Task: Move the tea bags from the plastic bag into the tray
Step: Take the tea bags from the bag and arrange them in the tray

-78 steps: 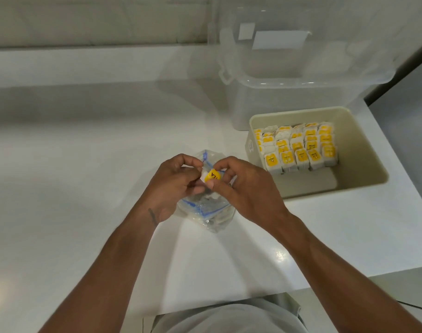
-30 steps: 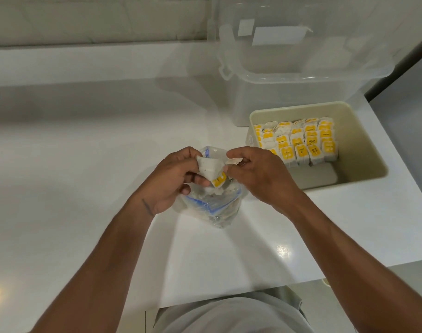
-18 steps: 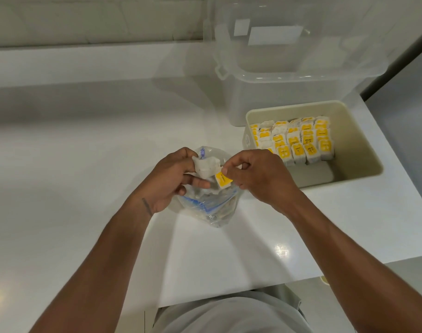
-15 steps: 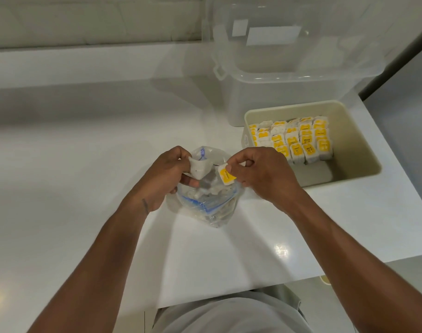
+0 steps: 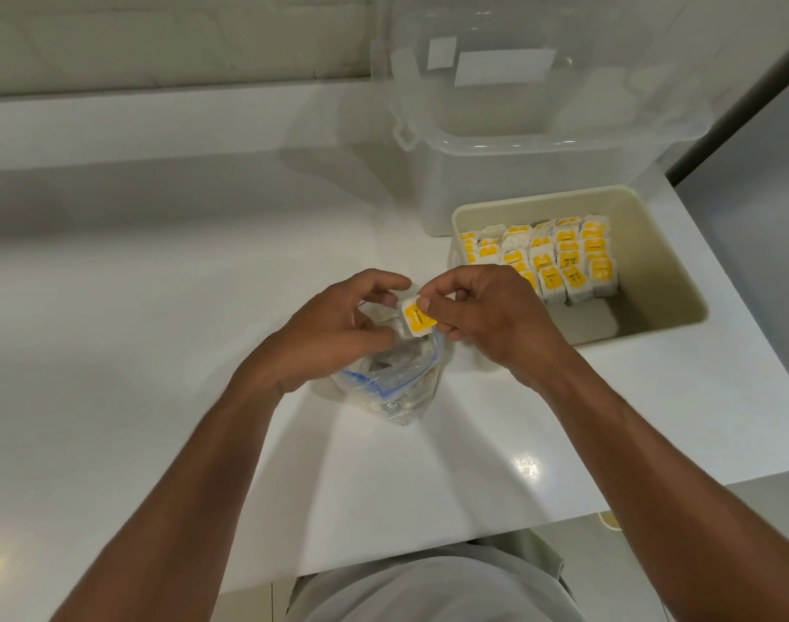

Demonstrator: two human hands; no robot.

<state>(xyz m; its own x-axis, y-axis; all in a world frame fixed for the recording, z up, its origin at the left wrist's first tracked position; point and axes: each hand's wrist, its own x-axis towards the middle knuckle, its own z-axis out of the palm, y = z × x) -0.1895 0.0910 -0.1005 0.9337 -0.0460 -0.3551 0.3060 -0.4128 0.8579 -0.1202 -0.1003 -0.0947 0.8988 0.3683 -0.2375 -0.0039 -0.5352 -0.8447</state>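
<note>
Currently, right hand pinches a yellow-tagged tea bag; left hand grips the plastic bag beside the tray.

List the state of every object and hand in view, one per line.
plastic bag: open, tea bags inside
tea bag: pinched above the bag
right hand: shut on the tea bag
left hand: at the bag's mouth
tray: partly filled, rows upright
clear bin: lid off
</note>
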